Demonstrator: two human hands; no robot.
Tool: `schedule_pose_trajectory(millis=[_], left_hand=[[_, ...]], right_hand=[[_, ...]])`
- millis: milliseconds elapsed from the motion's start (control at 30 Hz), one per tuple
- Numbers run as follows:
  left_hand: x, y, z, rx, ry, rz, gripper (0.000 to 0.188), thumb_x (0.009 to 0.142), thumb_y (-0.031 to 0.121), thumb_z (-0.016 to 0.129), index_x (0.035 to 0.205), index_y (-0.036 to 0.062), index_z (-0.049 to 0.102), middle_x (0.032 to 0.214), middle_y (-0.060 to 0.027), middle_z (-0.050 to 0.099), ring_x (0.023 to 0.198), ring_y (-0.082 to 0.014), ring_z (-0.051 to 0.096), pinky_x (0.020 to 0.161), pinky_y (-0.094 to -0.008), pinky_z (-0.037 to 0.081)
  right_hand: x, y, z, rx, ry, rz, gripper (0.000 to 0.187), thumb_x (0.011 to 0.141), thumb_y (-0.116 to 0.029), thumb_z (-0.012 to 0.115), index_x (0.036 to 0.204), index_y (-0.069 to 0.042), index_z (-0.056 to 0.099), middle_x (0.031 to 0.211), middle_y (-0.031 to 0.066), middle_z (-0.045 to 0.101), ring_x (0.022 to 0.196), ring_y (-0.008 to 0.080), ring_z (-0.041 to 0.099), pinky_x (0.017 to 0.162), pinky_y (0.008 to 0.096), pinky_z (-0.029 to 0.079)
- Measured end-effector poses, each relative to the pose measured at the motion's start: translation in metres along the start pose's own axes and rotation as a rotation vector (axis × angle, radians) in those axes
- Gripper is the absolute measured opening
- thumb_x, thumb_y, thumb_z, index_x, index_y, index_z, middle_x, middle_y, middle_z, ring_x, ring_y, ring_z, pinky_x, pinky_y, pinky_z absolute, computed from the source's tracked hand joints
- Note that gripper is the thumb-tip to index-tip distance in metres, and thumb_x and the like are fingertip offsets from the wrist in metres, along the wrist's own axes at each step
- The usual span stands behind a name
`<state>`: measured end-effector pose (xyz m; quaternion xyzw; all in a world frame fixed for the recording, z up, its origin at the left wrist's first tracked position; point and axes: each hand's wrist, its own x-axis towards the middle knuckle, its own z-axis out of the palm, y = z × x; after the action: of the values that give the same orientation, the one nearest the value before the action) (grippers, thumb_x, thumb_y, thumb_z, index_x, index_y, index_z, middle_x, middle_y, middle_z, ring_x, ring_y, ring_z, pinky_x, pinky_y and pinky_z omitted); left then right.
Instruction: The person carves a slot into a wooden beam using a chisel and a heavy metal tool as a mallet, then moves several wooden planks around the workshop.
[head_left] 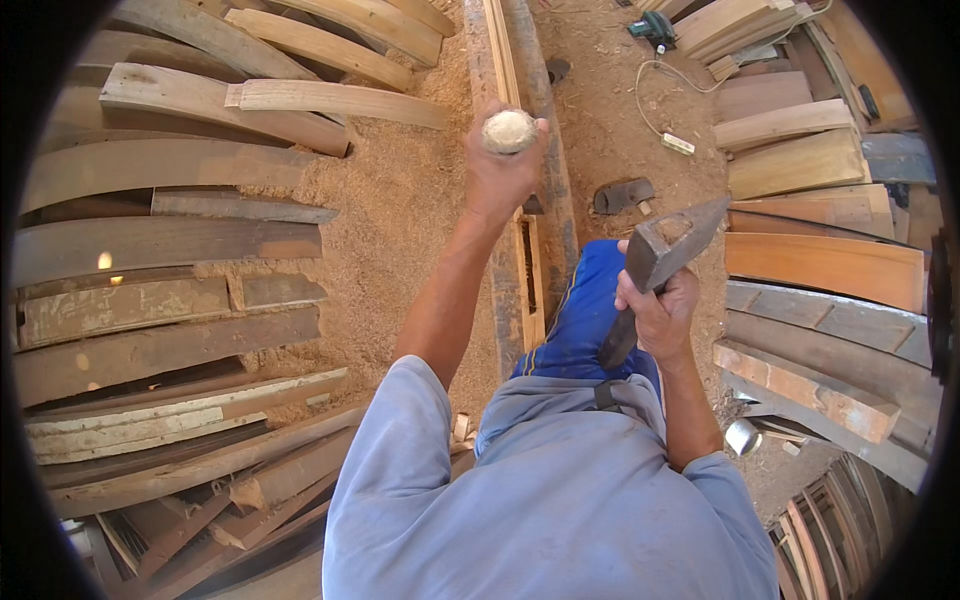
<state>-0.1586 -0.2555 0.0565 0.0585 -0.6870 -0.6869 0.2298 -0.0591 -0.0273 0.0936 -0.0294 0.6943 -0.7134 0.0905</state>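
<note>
My left hand [498, 178] is wrapped round an upright chisel, whose round, pale, battered handle end [508, 131] faces me. Most of its shaft is hidden by the fist. Below the hand lies a narrow pale wooden strip [530, 325] with a long slot cut in it, resting along a worn beam [553, 165]. To the right, above my thigh, my right hand [662, 308] grips a hammer with a heavy dark, square-faced, tapering head [672, 243]. Its dark handle points back toward my waist. The hammer is raised, apart from the chisel.
Curved boards [170, 250] are stacked along the left, with sawdust [390, 200] beside them. More planks [820, 265] line the right side. On the floor are a green power tool [655, 30], a corded socket strip [677, 144], a sandal [622, 195] and a metal can [742, 437].
</note>
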Motion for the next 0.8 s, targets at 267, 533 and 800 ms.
schedule_pose_trajectory(millis=[267, 533, 800], left_hand=[[-0.007, -0.003, 0.003, -0.009, 0.025, 0.014, 0.020, 0.087, 0.011, 0.078, 0.092, 0.0022, 0.061, 0.079, -0.0008, 0.063, 0.074, -0.0070, 0.059, 0.067, -0.0255, 0.050], [-0.011, 0.000, -0.001, 0.003, -0.005, 0.041, 0.018, 0.087, 0.009, 0.076, 0.093, 0.0022, 0.061, 0.079, -0.0010, 0.065, 0.075, -0.0068, 0.060, 0.066, -0.0260, 0.050], [-0.012, 0.003, 0.004, -0.011, 0.011, 0.155, 0.018, 0.087, 0.009, 0.076, 0.093, 0.0017, 0.061, 0.079, -0.0017, 0.065, 0.075, -0.0065, 0.060, 0.067, -0.0250, 0.050]], right_hand=[[0.086, -0.094, 0.017, -0.974, -0.070, -0.792, 0.023, 0.086, -0.020, 0.072, 0.082, 0.001, 0.067, 0.076, 0.0176, 0.069, 0.068, 0.0338, 0.068, 0.065, 0.0392, 0.053], [0.147, -0.130, 0.046, -1.468, -0.242, -0.603, 0.027, 0.085, -0.025, 0.073, 0.087, 0.000, 0.066, 0.082, 0.0212, 0.070, 0.082, 0.0404, 0.070, 0.073, 0.0494, 0.056], [0.145, -0.123, 0.052, -1.547, -0.333, -0.540, 0.026, 0.085, -0.025, 0.071, 0.092, 0.000, 0.068, 0.083, 0.0225, 0.070, 0.085, 0.0397, 0.071, 0.075, 0.0487, 0.057]])
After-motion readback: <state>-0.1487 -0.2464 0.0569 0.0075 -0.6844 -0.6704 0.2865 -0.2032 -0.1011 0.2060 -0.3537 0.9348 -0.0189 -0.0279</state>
